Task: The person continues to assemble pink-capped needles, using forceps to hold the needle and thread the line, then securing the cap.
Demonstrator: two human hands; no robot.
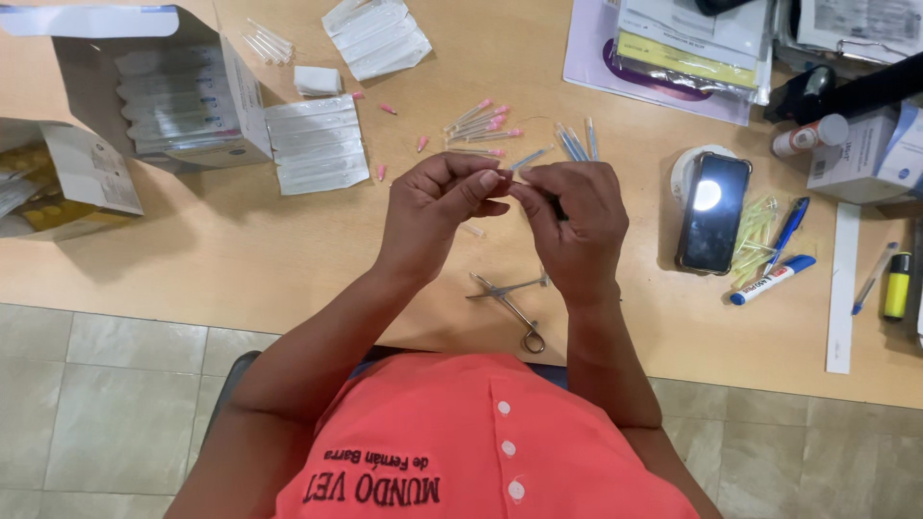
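Cardboard boxes sit at the far left of the tabletop point(240, 259): a small torn one with yellow contents point(58, 183), and above it a larger open box point(163, 91) packed with sealed white packets. Just right of that box lies a flat stack of the same white packets point(317, 144), with another loose pile point(377, 37) near the top edge. Pink needle caps point(421, 143) are scattered between the packets and a loose cluster of capped needles point(481, 125), some pink, some blue.

Near the middle, the left hand point(437, 207) and the right hand point(567, 226) meet fingertip to fingertip above the tabletop. Both are pinched on one small thin needle piece point(519, 183) held between them; it is too small to tell more about it. Below the hands, metal scissor-like forceps point(510, 306) lie flat near the table edge.

Further right, a dark phone point(713, 213) rests face up, partly over a white round lid. Beside it lie yellowish plastic tips point(755, 240), a blue pen point(788, 231) and a blue-and-white marker point(772, 280). At the far right sit a white strip point(842, 288) and a yellow highlighter point(896, 285).
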